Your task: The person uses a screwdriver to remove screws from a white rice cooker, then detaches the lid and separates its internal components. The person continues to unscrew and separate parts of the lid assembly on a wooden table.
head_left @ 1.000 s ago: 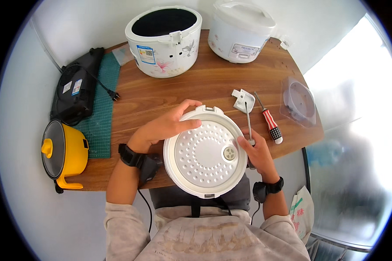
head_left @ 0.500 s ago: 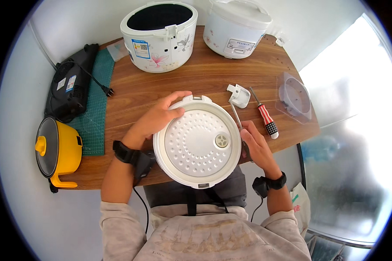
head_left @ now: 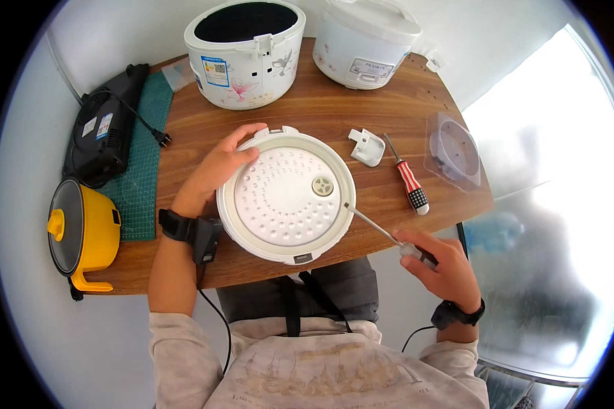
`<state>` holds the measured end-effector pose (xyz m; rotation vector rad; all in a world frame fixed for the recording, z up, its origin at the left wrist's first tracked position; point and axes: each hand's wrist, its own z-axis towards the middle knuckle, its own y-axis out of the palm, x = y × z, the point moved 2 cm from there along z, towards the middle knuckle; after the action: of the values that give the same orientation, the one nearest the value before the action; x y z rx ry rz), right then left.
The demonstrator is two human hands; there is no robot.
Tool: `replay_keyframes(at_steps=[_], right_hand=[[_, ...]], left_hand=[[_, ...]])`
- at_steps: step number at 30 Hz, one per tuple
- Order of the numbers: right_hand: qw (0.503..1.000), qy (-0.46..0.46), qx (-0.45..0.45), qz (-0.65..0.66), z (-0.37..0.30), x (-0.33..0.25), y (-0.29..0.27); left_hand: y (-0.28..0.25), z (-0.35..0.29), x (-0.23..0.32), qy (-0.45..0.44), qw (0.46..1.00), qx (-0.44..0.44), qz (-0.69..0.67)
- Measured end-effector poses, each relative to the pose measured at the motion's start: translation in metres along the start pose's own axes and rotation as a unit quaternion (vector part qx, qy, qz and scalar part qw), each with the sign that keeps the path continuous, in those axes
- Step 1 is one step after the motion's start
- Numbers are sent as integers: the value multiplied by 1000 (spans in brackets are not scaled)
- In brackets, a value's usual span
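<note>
A round white rice cooker lid [head_left: 280, 225] lies with its dimpled metal inner plate facing up, near the table's front edge. My left hand [head_left: 226, 163] grips its upper left rim, thumb on top and fingers around the outside. On the right side of the plate sits a small round vent [head_left: 323, 186]. My right hand [head_left: 443, 264] is closed around the handle of a screwdriver [head_left: 377, 227], whose tip is at the lid's right rim; whether it touches cannot be told. Beyond the lid lie a small white plastic part [head_left: 367, 148] and a second screwdriver [head_left: 409, 178] with a red-and-white striped handle.
At the back stand a lidless floral rice cooker body [head_left: 245, 75] and a closed white rice cooker [head_left: 365, 48]. To the left are a black appliance [head_left: 102, 126] on a green cutting mat [head_left: 140, 204] and a yellow pot [head_left: 99, 228]. A clear plastic piece [head_left: 450, 153] lies far right.
The lid has shifted left and slightly away from me with my left hand. My right hand has drawn right and toward me, swinging the screwdriver's tip from beyond the lid to its right rim.
</note>
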<state>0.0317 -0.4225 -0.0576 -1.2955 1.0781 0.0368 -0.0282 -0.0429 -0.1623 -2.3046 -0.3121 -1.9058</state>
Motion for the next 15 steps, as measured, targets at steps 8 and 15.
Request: replay_keyframes(at_steps=[8,15], right_hand=[[998,-35,-57,20,-19,-8,0],[995,-14,-90,27,-15,-5,2]], left_hand=[[1,0,2,-4,1000,10,-7],[-6,6,-8,11,1000,10,-17]])
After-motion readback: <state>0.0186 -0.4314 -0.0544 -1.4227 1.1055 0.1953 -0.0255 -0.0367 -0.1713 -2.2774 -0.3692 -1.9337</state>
